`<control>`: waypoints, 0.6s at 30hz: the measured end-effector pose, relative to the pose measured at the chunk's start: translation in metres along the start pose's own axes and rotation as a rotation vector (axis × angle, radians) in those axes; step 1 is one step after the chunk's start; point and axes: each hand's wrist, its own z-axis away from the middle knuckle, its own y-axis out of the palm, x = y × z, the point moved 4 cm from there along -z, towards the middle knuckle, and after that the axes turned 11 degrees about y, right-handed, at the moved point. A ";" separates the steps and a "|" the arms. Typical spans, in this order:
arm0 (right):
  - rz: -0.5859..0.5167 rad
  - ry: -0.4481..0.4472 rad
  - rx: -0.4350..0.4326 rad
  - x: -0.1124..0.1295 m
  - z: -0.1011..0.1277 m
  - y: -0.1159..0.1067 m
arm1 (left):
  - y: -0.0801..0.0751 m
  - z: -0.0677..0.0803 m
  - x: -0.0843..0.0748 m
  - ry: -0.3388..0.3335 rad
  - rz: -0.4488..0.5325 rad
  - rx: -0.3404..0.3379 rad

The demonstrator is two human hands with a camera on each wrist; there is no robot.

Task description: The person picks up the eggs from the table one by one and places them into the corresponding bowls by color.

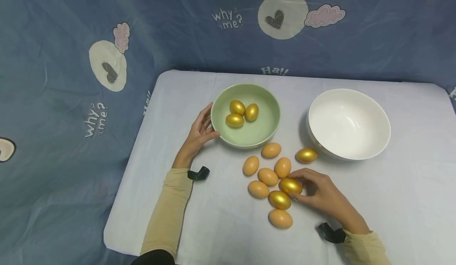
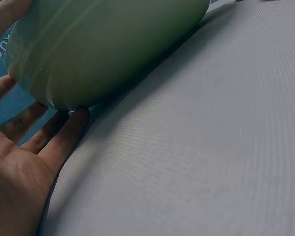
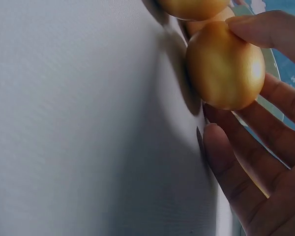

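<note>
My right hand (image 1: 322, 191) pinches a golden egg (image 1: 290, 186) between thumb and fingertips, at the right side of a loose group of eggs on the table. In the right wrist view, the thumb lies on top of that egg (image 3: 226, 69) and fingers reach beneath it. My left hand (image 1: 199, 134) touches the left side of a green bowl (image 1: 265, 130), its fingers spread along the outer wall. The left wrist view shows fingertips against the bowl's lower wall (image 2: 113, 49). Three golden eggs (image 1: 234, 120) lie inside this bowl.
Several brown eggs (image 1: 268, 176) lie in front of the green bowl. Another golden egg (image 1: 279, 200) lies among them, and one golden egg (image 1: 306, 155) sits apart near the white bowl (image 1: 349, 122) at right. A blue patterned cloth (image 1: 199, 39) hangs behind the white table (image 1: 221, 225).
</note>
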 end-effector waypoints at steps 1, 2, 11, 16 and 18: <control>0.000 0.003 0.001 0.000 0.000 0.000 | 0.000 0.000 0.000 0.001 -0.002 0.000; 0.000 0.003 0.002 0.000 0.001 0.001 | 0.000 0.000 0.000 0.000 -0.003 0.000; -0.011 0.008 -0.011 0.000 0.002 0.002 | 0.000 0.000 -0.001 -0.011 0.006 -0.004; -0.008 0.009 -0.019 0.000 0.002 0.002 | 0.000 0.000 -0.001 -0.008 0.000 0.000; -0.001 0.012 -0.021 0.000 0.002 0.001 | 0.000 -0.001 0.000 -0.009 -0.001 0.000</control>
